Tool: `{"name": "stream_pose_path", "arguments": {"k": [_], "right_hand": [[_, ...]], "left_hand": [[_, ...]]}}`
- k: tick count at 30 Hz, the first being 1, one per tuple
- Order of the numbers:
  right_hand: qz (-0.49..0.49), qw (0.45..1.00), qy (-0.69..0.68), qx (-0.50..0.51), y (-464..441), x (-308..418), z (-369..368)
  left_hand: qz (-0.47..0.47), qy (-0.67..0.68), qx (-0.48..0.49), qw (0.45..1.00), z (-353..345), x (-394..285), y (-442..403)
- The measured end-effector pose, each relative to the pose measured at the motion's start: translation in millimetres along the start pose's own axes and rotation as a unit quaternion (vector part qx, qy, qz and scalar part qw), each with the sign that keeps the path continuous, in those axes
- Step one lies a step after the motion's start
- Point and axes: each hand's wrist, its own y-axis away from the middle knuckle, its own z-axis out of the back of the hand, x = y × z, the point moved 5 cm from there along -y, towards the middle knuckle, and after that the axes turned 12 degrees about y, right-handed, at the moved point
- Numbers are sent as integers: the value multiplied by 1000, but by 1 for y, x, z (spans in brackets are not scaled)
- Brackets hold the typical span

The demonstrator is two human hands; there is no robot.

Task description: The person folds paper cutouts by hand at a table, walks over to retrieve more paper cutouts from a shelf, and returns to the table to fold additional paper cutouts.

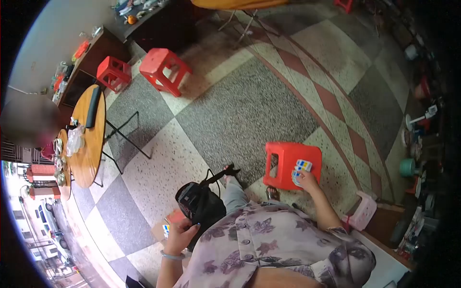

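Note:
My right hand (309, 182) reaches over the red plastic stool (312, 150). Its fingertips are closed on the nearest of several small white, blue and yellow packets (303, 165) lying on the seat. My left hand (181, 234), with a bracelet at the wrist, is beside the black bag (206, 209) by my leg. Its fingers are curled together, and what they hold, if anything, is too small to make out. Just past that hand a similar white and blue packet (166, 231) shows near a brown cardboard box (157, 232), partly hidden by the hand.
Two red stools (165, 69) stand on the tiled floor ahead. To the left, a round wooden table (89, 153) on thin black legs carries plastic bags and a dark roll. A pink basket (363, 211) sits at the right, near a cluttered shelf. Another person is at far left.

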Motion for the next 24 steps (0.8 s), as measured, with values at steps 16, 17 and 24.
{"name": "stream_pose_path", "arguments": {"k": [16,17,24], "right_hand": [[-270,947,52,165,-24,-70,-55],[-285,944,45,160,-42,-71,-44],[-256,957,82,108,-203,-64,80]], "left_hand": [[-5,-75,121,990,59,-137,-285],[-13,-96,139,986,49,-152,-306],[-148,-146,200,957,-29,-291,-420]]}}
